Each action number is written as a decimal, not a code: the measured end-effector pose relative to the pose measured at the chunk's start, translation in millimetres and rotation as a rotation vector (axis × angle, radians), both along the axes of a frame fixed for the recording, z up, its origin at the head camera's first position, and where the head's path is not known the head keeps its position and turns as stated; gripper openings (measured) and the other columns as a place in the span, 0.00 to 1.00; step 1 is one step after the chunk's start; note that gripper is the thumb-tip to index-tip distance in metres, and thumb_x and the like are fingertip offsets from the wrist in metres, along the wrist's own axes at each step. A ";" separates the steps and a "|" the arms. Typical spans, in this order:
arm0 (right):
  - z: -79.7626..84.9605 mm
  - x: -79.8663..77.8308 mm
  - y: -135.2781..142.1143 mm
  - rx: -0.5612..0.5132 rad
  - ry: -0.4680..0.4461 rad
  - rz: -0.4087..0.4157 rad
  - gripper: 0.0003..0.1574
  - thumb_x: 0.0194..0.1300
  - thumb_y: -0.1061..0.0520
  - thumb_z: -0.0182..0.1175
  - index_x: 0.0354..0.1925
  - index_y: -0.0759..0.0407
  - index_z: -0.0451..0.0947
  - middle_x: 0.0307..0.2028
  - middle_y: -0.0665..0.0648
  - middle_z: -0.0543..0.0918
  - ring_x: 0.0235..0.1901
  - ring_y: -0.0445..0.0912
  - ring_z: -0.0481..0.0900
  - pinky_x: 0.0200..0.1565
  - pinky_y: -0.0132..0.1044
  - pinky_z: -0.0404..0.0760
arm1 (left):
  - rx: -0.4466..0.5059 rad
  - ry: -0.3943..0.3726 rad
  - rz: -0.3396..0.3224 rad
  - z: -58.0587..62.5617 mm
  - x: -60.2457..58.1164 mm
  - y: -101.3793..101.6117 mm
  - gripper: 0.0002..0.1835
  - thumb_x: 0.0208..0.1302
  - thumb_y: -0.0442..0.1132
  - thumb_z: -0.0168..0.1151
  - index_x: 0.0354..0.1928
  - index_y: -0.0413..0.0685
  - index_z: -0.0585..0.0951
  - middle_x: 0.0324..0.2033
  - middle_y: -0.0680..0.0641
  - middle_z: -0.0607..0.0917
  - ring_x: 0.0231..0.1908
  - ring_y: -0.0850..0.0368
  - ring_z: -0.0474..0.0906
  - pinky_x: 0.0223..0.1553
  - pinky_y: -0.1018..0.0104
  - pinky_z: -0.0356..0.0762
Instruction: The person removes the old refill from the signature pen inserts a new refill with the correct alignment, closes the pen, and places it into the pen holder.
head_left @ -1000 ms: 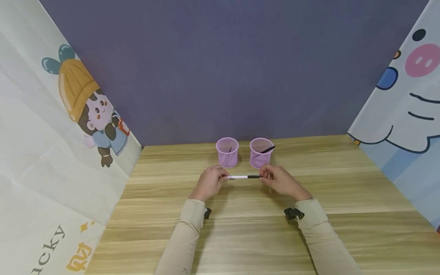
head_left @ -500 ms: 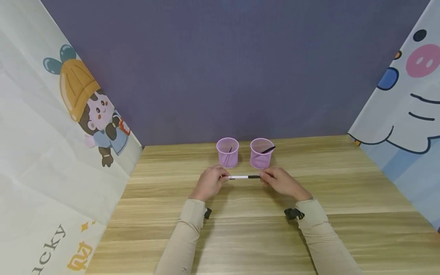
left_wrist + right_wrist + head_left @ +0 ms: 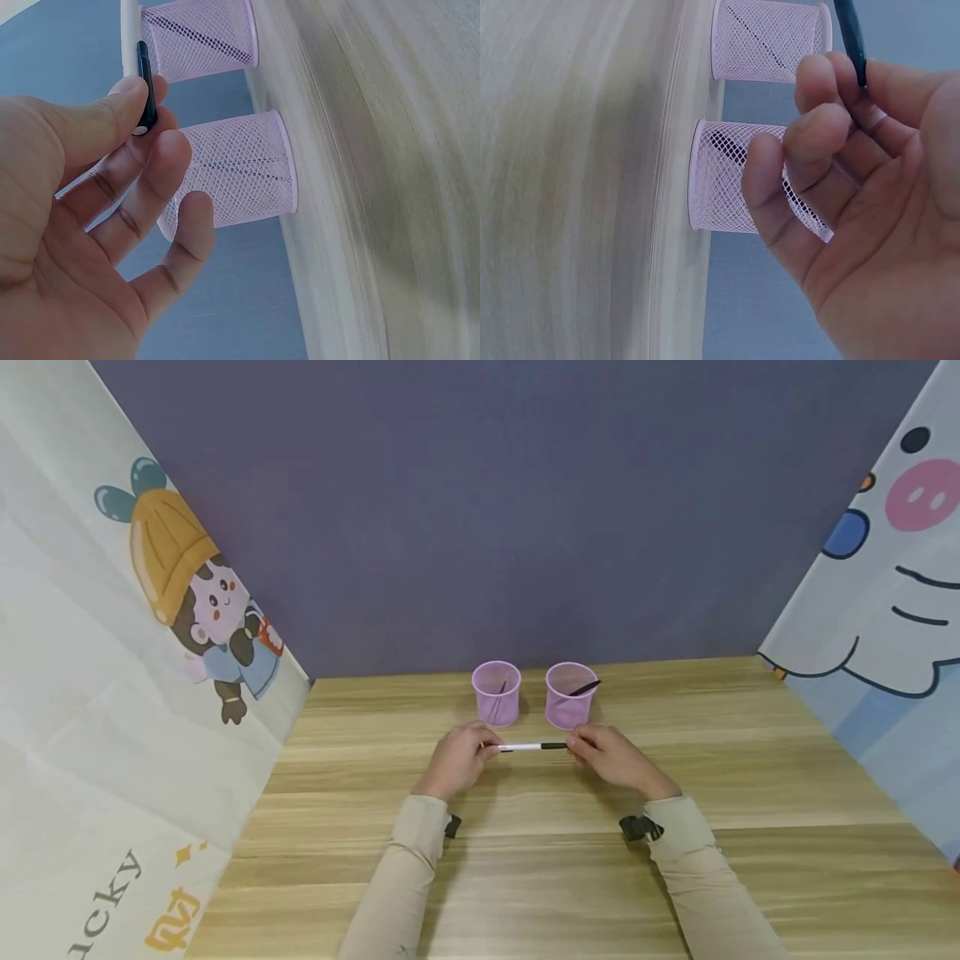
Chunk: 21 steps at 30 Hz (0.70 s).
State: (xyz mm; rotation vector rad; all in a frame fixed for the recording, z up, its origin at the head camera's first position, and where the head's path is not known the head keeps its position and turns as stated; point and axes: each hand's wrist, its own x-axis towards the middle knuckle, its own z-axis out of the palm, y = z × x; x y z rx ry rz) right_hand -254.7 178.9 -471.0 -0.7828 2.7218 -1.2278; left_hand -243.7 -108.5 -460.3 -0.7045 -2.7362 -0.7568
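Note:
A white pen with a black grip and a black clip [image 3: 522, 747] lies level between my two hands, in front of two mesh cups. My left hand [image 3: 459, 758] pinches its clip end between thumb and forefinger, the other fingers loosely bent, as the left wrist view shows with the black clip [image 3: 145, 90]. At the opposite end my right hand [image 3: 613, 760] pinches the dark tip part [image 3: 851, 34] of the pen between thumb and forefinger. Just beyond the hands stand the left lilac mesh cup [image 3: 497, 706] and the right lilac mesh cup [image 3: 561, 710], both upright.
Thin dark sticks [image 3: 498, 697] lean inside the left cup. A black pen [image 3: 586, 687] pokes out over the rim of the right one. Behind the wooden table [image 3: 525, 877] rises a dark panel [image 3: 517, 510], with printed cloths [image 3: 90, 693] at the sides.
The fingers of my right hand have shifted slightly and closed in on the pen's dark end. My left hand and both cups hold their places.

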 end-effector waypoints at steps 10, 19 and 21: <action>0.0 0.2 0.2 -0.008 0.013 0.012 0.17 0.79 0.54 0.53 0.31 0.60 0.75 0.25 0.58 0.77 0.24 0.39 0.68 0.30 0.33 0.69 | 0.008 -0.005 -0.001 0.7 0.0 -1.1 0.04 0.65 0.36 0.70 0.40 0.48 0.90 0.41 0.51 0.90 0.41 0.55 0.85 0.48 0.56 0.83; 0.3 0.5 -0.8 -0.015 0.005 0.013 0.14 0.78 0.56 0.54 0.35 0.63 0.77 0.26 0.58 0.79 0.25 0.39 0.71 0.31 0.33 0.72 | 0.010 -0.011 -0.002 1.5 0.4 -1.6 0.04 0.65 0.36 0.70 0.40 0.47 0.90 0.41 0.50 0.90 0.40 0.55 0.85 0.47 0.56 0.82; 0.5 0.6 -0.7 -0.017 0.007 0.013 0.13 0.78 0.57 0.54 0.35 0.62 0.77 0.27 0.60 0.79 0.25 0.39 0.71 0.30 0.33 0.73 | 0.011 -0.015 0.000 1.9 0.6 -1.5 0.05 0.65 0.36 0.69 0.40 0.48 0.90 0.41 0.50 0.90 0.41 0.55 0.85 0.48 0.56 0.83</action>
